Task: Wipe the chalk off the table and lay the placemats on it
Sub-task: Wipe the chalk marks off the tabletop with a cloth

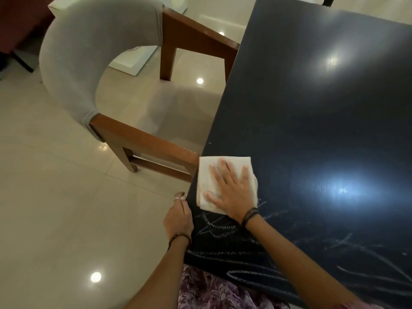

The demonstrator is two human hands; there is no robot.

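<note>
Wiping barely started: right hand (pixel 231 192) flat, fingers spread, pressing white cloth (pixel 206 172) at left edge of dark table (pixel 312 108). Chalk scribbles (pixel 223 228) cover near end. Left hand (pixel 178 217) at table edge, probably gripping it. No placemats visible.

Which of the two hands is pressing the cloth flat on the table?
The right hand, fingers spread flat on the white cloth. The left hand only rests against the dark table edge, touching no cloth.
</note>
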